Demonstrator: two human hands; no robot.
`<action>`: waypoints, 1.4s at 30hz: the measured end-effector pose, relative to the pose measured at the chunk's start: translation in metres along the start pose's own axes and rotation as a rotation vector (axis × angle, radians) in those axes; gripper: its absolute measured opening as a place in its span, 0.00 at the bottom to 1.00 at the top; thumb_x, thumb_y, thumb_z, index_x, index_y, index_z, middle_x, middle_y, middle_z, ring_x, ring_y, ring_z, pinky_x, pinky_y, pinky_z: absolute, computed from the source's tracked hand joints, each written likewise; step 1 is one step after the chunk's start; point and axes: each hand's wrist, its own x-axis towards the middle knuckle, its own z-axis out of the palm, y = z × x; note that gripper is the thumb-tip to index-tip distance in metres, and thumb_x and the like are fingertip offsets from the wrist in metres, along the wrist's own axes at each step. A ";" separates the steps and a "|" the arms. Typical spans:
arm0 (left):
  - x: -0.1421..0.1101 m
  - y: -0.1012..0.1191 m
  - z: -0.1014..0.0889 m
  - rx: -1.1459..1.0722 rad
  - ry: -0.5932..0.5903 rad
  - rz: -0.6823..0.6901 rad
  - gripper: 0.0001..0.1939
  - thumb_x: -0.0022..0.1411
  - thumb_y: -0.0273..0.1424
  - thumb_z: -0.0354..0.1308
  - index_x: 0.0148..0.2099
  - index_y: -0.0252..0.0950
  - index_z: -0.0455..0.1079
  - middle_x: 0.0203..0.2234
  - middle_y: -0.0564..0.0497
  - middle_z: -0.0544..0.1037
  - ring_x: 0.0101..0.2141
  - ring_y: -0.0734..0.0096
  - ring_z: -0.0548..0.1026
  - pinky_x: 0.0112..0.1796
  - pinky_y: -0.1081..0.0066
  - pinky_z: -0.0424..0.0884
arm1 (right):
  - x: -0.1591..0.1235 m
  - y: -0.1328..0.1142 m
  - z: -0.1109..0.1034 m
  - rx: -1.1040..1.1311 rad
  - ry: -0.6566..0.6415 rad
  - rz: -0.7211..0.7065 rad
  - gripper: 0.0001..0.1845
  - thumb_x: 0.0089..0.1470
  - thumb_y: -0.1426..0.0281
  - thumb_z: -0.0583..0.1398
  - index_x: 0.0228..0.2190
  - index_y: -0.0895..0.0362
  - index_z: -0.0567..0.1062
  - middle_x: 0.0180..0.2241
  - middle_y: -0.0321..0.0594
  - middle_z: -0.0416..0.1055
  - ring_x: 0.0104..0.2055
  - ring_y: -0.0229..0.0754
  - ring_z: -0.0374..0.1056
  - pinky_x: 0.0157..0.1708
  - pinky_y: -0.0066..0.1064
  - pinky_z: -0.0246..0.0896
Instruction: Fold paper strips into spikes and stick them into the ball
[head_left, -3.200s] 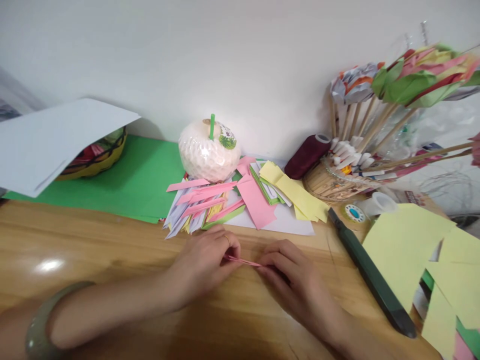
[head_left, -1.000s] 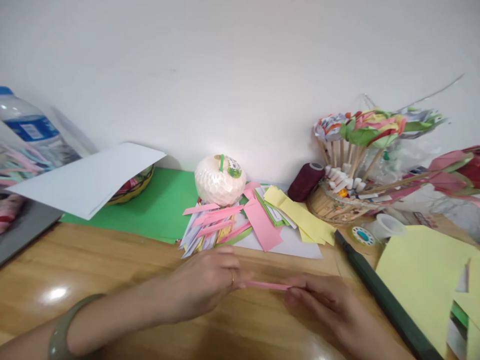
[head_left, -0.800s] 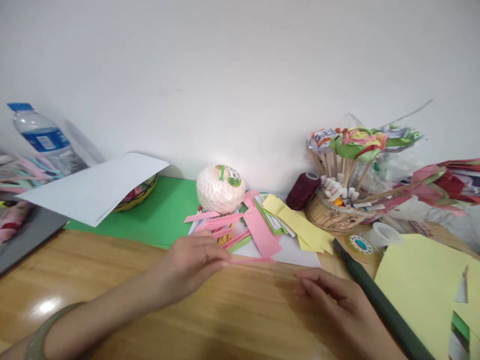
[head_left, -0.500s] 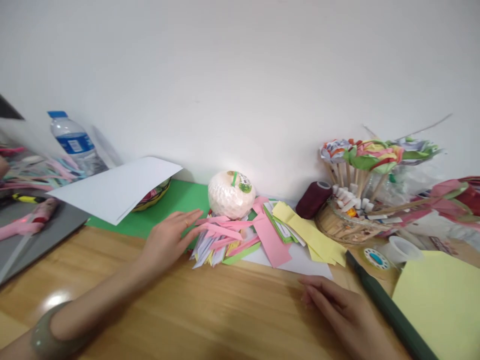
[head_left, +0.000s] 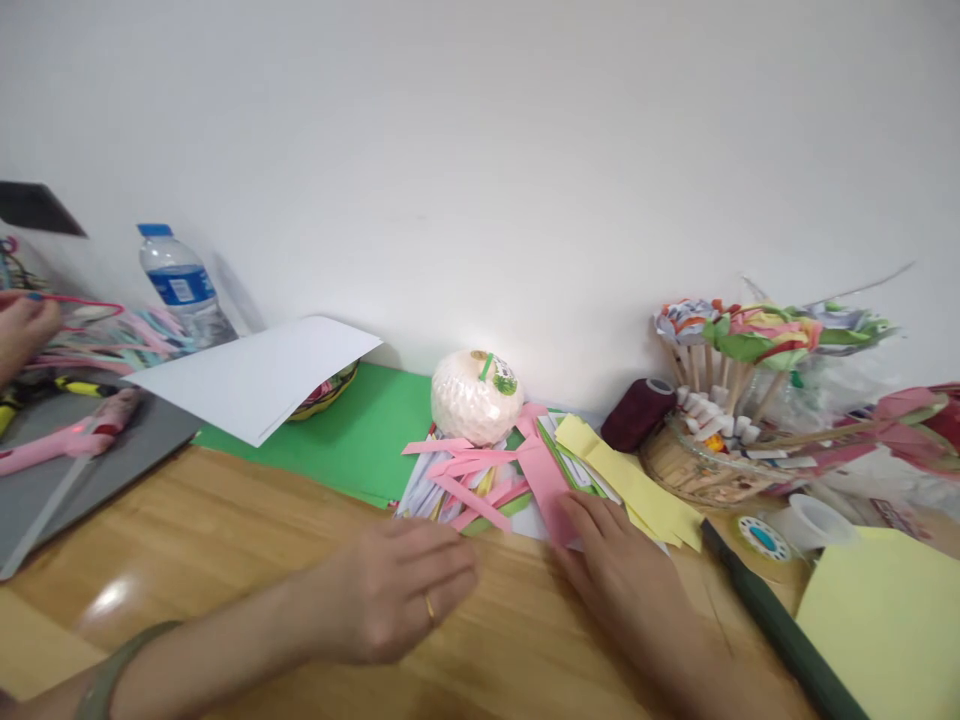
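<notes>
Along the bottom of the frame, the left hand (head_left: 409, 595) is over the wooden table (head_left: 247, 580), its fingers bent and close together; whether they pinch anything I cannot tell. Right of centre, the right hand (head_left: 619, 570) has its fingertips at the lower end of a wide pink paper piece (head_left: 541, 478), but I cannot tell whether they grip it. At lower right, a dark green tool (head_left: 772, 610) slants beside a yellow sheet (head_left: 885, 600).

Just beyond the hands, mid-frame, pink strips (head_left: 469, 462) lie crossed on a pile of folded white and yellow pieces. To their right are yellow strips (head_left: 637, 480), a tape roll (head_left: 763, 538) and a clear cup (head_left: 817, 520). At far left, a pink glue gun (head_left: 75, 440) rests on a grey board (head_left: 142, 450).

Farther back, a wrapped white fruit (head_left: 476, 400) stands behind the strips, with green paper (head_left: 367, 430) to its left. A maroon spool (head_left: 637, 413) leans by a basket (head_left: 701, 465) of paper flowers (head_left: 772, 335). At left, white sheets (head_left: 262, 375) lie before a bottle (head_left: 187, 290); another person's hand (head_left: 26, 325) holds a thin red piece (head_left: 94, 302).
</notes>
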 end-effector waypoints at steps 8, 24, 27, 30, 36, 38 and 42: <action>0.015 0.010 0.028 0.130 -0.349 0.113 0.14 0.69 0.28 0.45 0.51 0.31 0.69 0.55 0.47 0.69 0.56 0.62 0.63 0.58 0.60 0.55 | 0.004 0.007 0.007 -0.119 -0.045 -0.145 0.16 0.55 0.82 0.49 0.42 0.63 0.72 0.34 0.48 0.75 0.37 0.48 0.71 0.32 0.34 0.68; 0.028 -0.013 0.061 0.496 -0.495 -0.206 0.18 0.64 0.26 0.51 0.55 0.24 0.66 0.54 0.35 0.68 0.50 0.50 0.67 0.49 0.53 0.61 | -0.034 0.041 -0.029 -0.010 0.344 0.009 0.11 0.61 0.73 0.51 0.40 0.59 0.73 0.33 0.41 0.77 0.32 0.38 0.74 0.32 0.26 0.65; 0.031 -0.016 0.058 0.504 -0.504 -0.263 0.19 0.66 0.33 0.50 0.55 0.26 0.66 0.52 0.37 0.70 0.51 0.52 0.65 0.51 0.53 0.59 | -0.051 0.038 -0.034 0.121 0.226 -0.077 0.10 0.61 0.73 0.51 0.39 0.58 0.72 0.35 0.41 0.76 0.36 0.39 0.73 0.35 0.27 0.66; 0.031 -0.018 0.053 0.494 -0.500 -0.302 0.26 0.68 0.42 0.46 0.57 0.25 0.64 0.49 0.37 0.72 0.51 0.51 0.65 0.51 0.53 0.59 | -0.062 0.028 -0.042 0.219 0.112 -0.228 0.12 0.62 0.73 0.49 0.38 0.59 0.72 0.33 0.42 0.75 0.35 0.40 0.72 0.35 0.29 0.67; 0.032 -0.016 0.049 0.464 -0.484 -0.312 0.19 0.67 0.26 0.45 0.58 0.30 0.62 0.52 0.41 0.69 0.51 0.56 0.65 0.51 0.58 0.60 | -0.053 0.014 -0.057 0.315 0.041 -0.303 0.13 0.63 0.71 0.49 0.37 0.58 0.73 0.31 0.42 0.76 0.34 0.41 0.72 0.33 0.30 0.67; 0.032 -0.013 0.051 0.445 -0.453 -0.336 0.21 0.66 0.25 0.46 0.60 0.33 0.59 0.55 0.42 0.66 0.54 0.55 0.62 0.54 0.56 0.57 | -0.042 0.016 -0.055 0.296 0.051 -0.230 0.14 0.63 0.72 0.48 0.36 0.58 0.73 0.33 0.44 0.75 0.34 0.42 0.72 0.33 0.31 0.67; 0.029 -0.009 0.047 0.354 -0.319 -0.483 0.26 0.63 0.38 0.53 0.60 0.34 0.59 0.58 0.39 0.60 0.57 0.44 0.57 0.54 0.48 0.56 | -0.016 0.015 -0.040 0.187 -0.011 -0.123 0.14 0.61 0.73 0.48 0.40 0.58 0.72 0.38 0.47 0.75 0.40 0.46 0.71 0.33 0.35 0.69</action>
